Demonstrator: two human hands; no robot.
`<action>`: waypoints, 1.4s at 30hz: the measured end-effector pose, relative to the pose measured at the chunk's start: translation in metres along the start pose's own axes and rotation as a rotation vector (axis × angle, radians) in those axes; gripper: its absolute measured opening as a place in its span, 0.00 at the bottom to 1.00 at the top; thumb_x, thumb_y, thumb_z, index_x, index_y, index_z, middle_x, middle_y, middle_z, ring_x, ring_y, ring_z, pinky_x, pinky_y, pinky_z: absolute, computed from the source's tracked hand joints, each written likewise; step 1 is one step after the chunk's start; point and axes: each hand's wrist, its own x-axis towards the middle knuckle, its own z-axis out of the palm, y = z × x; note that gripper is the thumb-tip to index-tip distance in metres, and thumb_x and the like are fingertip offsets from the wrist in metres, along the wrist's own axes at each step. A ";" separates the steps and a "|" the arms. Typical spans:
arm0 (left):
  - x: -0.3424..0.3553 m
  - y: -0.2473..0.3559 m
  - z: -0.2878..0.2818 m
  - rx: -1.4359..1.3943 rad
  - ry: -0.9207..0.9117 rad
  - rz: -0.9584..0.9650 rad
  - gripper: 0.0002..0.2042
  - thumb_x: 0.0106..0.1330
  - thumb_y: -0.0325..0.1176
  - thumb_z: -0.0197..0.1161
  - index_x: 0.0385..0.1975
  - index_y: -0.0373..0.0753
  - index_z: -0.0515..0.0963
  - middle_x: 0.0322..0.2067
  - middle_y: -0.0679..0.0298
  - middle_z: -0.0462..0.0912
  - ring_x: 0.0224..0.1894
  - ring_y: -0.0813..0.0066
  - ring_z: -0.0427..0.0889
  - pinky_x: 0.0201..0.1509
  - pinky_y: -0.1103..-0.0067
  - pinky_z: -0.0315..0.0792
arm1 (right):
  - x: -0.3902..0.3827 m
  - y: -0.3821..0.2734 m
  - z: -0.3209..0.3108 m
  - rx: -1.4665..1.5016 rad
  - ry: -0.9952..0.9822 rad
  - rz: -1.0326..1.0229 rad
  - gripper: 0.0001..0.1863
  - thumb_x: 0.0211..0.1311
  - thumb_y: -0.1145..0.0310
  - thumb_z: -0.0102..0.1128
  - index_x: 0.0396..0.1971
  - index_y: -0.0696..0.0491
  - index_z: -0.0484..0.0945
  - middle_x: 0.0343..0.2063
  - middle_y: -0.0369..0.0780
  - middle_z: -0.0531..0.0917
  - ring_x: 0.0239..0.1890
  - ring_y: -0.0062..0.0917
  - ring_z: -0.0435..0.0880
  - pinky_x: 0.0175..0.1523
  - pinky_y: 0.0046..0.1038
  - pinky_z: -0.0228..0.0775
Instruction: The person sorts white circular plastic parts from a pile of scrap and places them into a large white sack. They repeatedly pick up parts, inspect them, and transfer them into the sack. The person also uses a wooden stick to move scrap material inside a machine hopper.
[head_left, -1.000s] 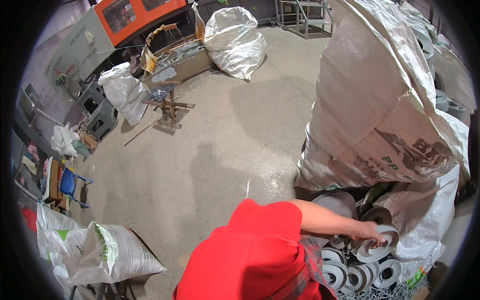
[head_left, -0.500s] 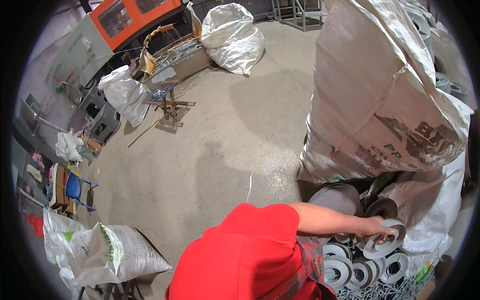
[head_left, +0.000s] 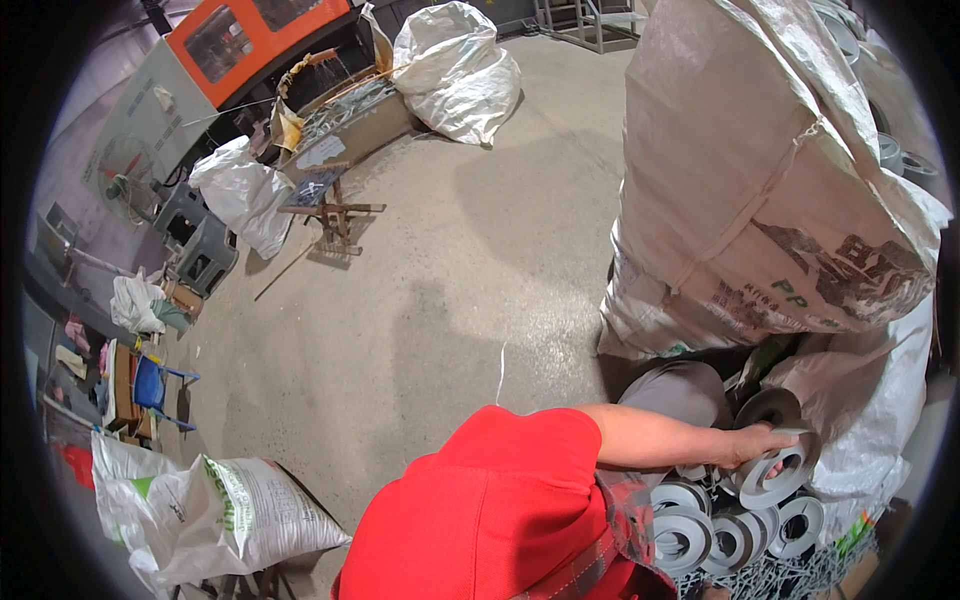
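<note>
My left arm, bare below a red sleeve (head_left: 500, 470), reaches to the right. At its end my left hand (head_left: 752, 446) is closed on the rim of a grey ring (head_left: 768, 490), with fingertips showing through the hole. Just behind this ring lies a darker grey ring (head_left: 768, 408). Several more grey rings sit below the hand, among them one (head_left: 683, 540) at the left and one (head_left: 800, 525) at the right. Thin grey scraps (head_left: 790, 575) lie under and around them. My right hand is not in view.
A tall white woven sack (head_left: 740, 180) rises beyond the rings. A grey rounded shape (head_left: 680, 388) is beside my forearm. Across the floor are a small folding stool (head_left: 330, 205), a white sack (head_left: 455, 75), and an orange-and-grey machine (head_left: 220, 50). A filled bag (head_left: 230, 510) stands lower left.
The ring in my left hand has shifted slightly and tilted, and now sits lower against the other rings. The whole view has moved a little.
</note>
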 end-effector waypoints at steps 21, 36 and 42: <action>-0.016 0.031 -0.008 -0.020 0.166 0.146 0.21 0.65 0.48 0.53 0.44 0.34 0.73 0.30 0.59 0.80 0.36 0.64 0.80 0.51 0.66 0.73 | -0.028 0.145 -0.044 0.377 0.749 0.429 0.12 0.51 0.65 0.59 0.27 0.60 0.79 0.21 0.43 0.79 0.22 0.31 0.77 0.29 0.31 0.68; -0.020 0.029 -0.012 0.041 0.133 0.178 0.22 0.67 0.47 0.50 0.46 0.31 0.71 0.33 0.58 0.78 0.37 0.63 0.80 0.51 0.67 0.72 | -0.052 0.151 -0.080 -0.011 0.640 0.736 0.14 0.46 0.64 0.58 0.24 0.62 0.81 0.32 0.54 0.81 0.40 0.45 0.80 0.48 0.36 0.71; -0.009 0.024 -0.002 0.113 0.163 0.171 0.23 0.67 0.49 0.49 0.46 0.31 0.71 0.32 0.59 0.78 0.36 0.64 0.80 0.50 0.68 0.72 | -0.065 0.149 -0.091 0.035 0.125 0.589 0.23 0.37 0.56 0.73 0.29 0.60 0.82 0.31 0.48 0.84 0.36 0.38 0.83 0.46 0.32 0.73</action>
